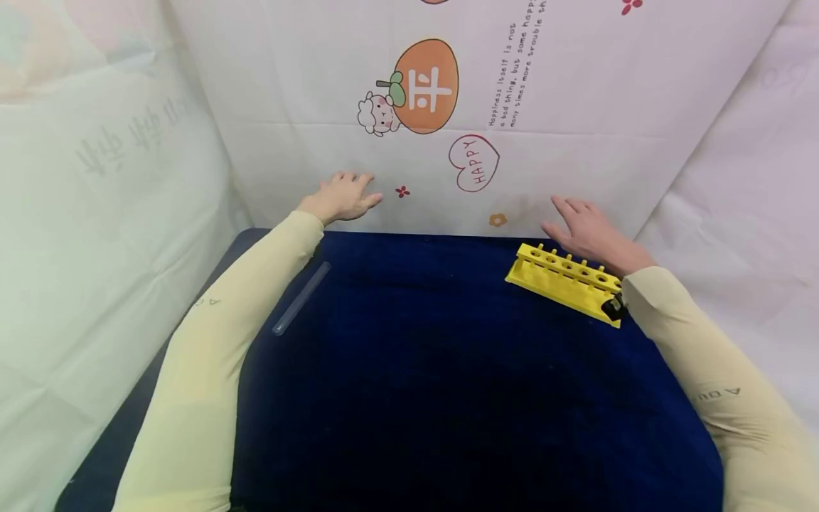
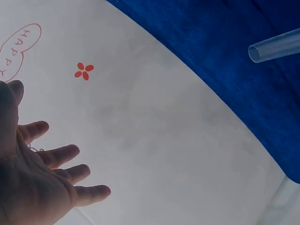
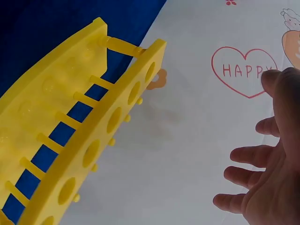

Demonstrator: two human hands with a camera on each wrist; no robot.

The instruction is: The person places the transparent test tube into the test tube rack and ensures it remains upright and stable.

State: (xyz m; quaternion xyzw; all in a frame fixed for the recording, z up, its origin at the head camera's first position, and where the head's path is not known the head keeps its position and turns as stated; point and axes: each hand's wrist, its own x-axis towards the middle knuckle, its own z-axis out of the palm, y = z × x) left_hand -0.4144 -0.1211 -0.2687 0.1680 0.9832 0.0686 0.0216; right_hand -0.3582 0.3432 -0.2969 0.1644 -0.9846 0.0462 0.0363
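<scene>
A clear test tube (image 1: 302,299) lies on the dark blue cloth, beside the left forearm; its open mouth shows in the left wrist view (image 2: 254,53). Beyond the tube, near the table's back edge, the left hand (image 1: 342,197) is held with fingers spread, holding nothing. A yellow test tube rack (image 1: 563,277) stands upright at the back right, its row of holes facing up. Just behind the rack is the right hand (image 1: 585,229), fingers extended and nothing in its grasp. In the right wrist view the rack (image 3: 112,119) and the hand are apart. The right wrist hides the rack's right end.
Dark blue cloth (image 1: 435,370) covers the table. A white printed sheet (image 1: 307,92) rises behind its back edge, with more pale sheets (image 1: 96,235) at left and right. A small black item (image 1: 612,307) sits by the right cuff, partly hidden.
</scene>
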